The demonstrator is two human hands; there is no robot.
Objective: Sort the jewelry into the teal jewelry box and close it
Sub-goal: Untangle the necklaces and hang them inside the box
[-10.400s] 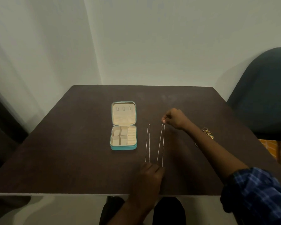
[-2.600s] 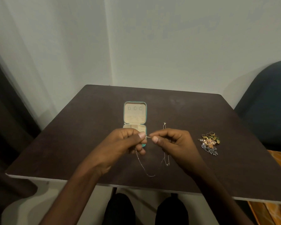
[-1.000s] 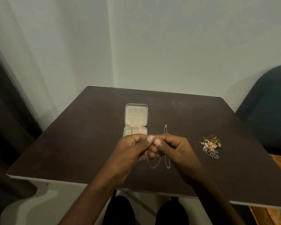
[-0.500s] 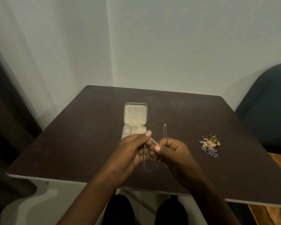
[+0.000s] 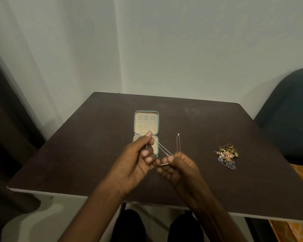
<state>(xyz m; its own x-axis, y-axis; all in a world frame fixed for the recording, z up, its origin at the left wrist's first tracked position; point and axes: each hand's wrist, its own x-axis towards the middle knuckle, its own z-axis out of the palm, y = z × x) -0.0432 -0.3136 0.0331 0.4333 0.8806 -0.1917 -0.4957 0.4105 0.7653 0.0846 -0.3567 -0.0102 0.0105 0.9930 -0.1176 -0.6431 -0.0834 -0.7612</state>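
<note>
Left hand (image 5: pixel 135 165) and right hand (image 5: pixel 180 169) close together, both pinching a thin chain (image 5: pixel 162 150) taut above the open teal jewelry box (image 5: pixel 146 131), second necklace (image 5: pixel 178 142) flat on the table (image 5: pixel 77 154), jewelry pile (image 5: pixel 227 156) well right.

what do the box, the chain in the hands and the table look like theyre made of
Jewelry box: teal shell, likely faux leather or fabric; cream lining looks soft and matte, velvet-like.
Chain: thin metal, pale and shiny; it glints between the left hand and right hand. Silver or gold cannot be told.
Table: dark brown matte top with a pale edge, probably laminated board.
</note>
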